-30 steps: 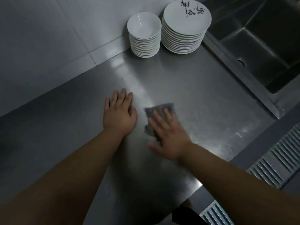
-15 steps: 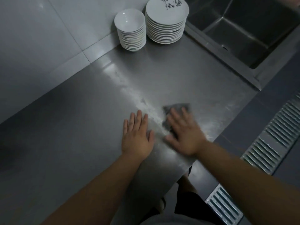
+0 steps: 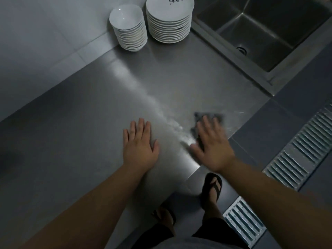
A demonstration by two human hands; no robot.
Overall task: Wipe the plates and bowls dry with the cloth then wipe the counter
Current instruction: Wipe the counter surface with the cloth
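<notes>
A grey cloth [image 3: 200, 117] lies on the steel counter [image 3: 89, 108] near its front edge. My right hand [image 3: 212, 142] presses flat on the cloth with straight, spread fingers and hides most of it. To its left, my left hand [image 3: 139, 141] rests flat on the bare counter, fingers straight. A stack of white bowls [image 3: 128, 28] and a stack of white plates [image 3: 169, 20] stand side by side at the back, against the wall. The top plate carries a dark painted pattern.
A steel sink [image 3: 260, 33] with a drain is sunk into the counter at the right. A tiled wall [image 3: 45, 33] runs along the back. Below the counter edge are dark floor tiles, metal drain grates [image 3: 296, 150] and my sandalled feet [image 3: 212, 187].
My right hand has slid the cloth toward the counter's front edge, and my left hand has moved along beside it. The view has tipped down, showing my feet and the floor.
</notes>
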